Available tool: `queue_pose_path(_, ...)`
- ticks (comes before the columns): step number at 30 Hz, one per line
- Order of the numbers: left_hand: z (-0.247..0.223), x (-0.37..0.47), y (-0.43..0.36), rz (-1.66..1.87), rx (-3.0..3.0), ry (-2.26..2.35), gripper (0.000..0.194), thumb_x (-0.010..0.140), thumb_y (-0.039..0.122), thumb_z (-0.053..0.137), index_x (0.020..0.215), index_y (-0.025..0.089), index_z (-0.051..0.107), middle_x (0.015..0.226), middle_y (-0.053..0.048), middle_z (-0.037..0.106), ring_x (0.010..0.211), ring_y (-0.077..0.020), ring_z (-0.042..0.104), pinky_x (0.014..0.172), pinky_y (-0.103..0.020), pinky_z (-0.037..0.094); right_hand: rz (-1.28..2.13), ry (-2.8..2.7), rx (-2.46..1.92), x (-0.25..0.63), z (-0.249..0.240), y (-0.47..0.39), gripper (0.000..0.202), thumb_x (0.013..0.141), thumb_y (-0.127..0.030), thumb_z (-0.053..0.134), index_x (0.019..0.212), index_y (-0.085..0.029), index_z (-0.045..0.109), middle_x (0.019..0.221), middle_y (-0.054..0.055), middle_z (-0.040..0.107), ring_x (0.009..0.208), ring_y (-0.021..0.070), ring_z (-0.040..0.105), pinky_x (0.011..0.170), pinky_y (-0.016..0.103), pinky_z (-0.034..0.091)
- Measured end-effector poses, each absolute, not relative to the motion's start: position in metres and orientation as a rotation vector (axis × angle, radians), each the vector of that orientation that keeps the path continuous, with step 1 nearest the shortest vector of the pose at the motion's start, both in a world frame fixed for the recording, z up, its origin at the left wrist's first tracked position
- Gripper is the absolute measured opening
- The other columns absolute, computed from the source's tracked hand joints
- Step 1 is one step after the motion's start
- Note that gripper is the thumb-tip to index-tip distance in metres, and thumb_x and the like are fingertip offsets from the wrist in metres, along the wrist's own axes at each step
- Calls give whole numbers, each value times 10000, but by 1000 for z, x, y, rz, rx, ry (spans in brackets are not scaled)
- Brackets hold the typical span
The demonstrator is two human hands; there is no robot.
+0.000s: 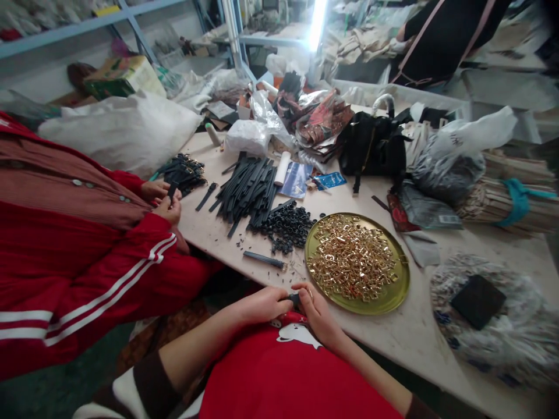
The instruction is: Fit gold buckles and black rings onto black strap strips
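Both hands meet right at the near edge of the worktop (406, 340), over the red top. The left hand (262, 304) and the right hand (318, 314) are curled closed from either side around a small black piece (295, 299), pinched between the fingertips; it's too small to tell exactly what it is. There's a ring on one finger of the right hand.

Just beside the right hand sits a round gold tray (395, 299) heaped with shiny gold buckles (351, 259). A bit up from the left hand lies a single black strap (264, 259) with a metal end, and past that a pile of small black loops (288, 226), then a bigger heap of black strips (248, 189) fanned out across the worktop.

Off to the left a co-worker in a red sleeve with white stripes (109, 273) holds another black strip in their own hands (168, 201), next to a bundle of finished straps (183, 171). Further back it's all clutter: a black bag (371, 145), plastic bags (463, 139) and a white sack (122, 131).
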State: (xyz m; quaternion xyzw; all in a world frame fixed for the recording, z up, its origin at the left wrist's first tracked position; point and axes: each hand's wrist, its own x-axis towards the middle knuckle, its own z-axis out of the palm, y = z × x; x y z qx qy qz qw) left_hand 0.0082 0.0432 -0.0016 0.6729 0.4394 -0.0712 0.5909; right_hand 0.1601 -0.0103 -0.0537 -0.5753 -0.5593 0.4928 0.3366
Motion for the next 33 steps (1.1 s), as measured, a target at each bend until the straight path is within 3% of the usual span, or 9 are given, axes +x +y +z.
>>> queue_pose_path(5, -25, -1, 50, -69, 1831, 1208, 284, 797, 328, 381, 708, 152, 585, 672, -55, 605, 593, -158, 508, 537, -235, 316, 1228, -1565, -1533, 149, -70, 8, 277, 885, -378, 294, 915, -185, 491, 785, 36, 584, 731, 165, 549, 629, 269, 392)
queue_pose_path(10, -64, -17, 95, -115, 1961, 1392, 283, 789, 424, 457, 771, 176, 593, 745, -75, 625, 697, -207, 559, 617, -267, 360, 1171, -1758, -1655, 129, -102, 58, 264, 884, -368, 308, 928, -203, 508, 669, 4, 579, 612, 160, 540, 547, 259, 352)
queue_pose_path(16, -102, -36, 150, -71, 2001, 1564, 186, 775, 341, 533, 783, 167, 597, 847, -89, 606, 861, -225, 536, 768, -312, 356, 814, -2109, -1882, 114, -130, 115, 265, 882, -304, 357, 848, -185, 591, 847, 62, 569, 715, 147, 534, 607, 249, 330)
queue_pose_path(23, -114, -68, 229, 227, 1710, 1945, 224, 818, 312, 456, 952, 151, 536, 993, -116, 555, 950, -217, 503, 827, -319, 340, 676, -2381, -1790, 104, -132, 132, 267, 880, -306, 363, 931, -225, 612, 825, 73, 552, 758, 186, 493, 634, 279, 315)
queue_pose_path(27, -124, -73, 271, 212, 1471, 1969, 176, 720, 275, 563, 828, 139, 537, 863, -100, 584, 883, -229, 532, 778, -321, 365, 666, -2314, -1879, 109, -135, 152, 272, 866, -285, 387, 1040, -209, 581, 853, 91, 560, 760, 190, 491, 659, 285, 333)
queue_pose_path(33, -95, -68, 247, 282, 1290, 1840, 153, 758, 286, 441, 685, 156, 477, 651, -25, 561, 646, -139, 549, 605, -242, 400, 842, -1980, -1780, 126, -119, 164, 306, 869, -302, 359, 1043, -190, 584, 910, 91, 562, 816, 192, 517, 727, 300, 377)
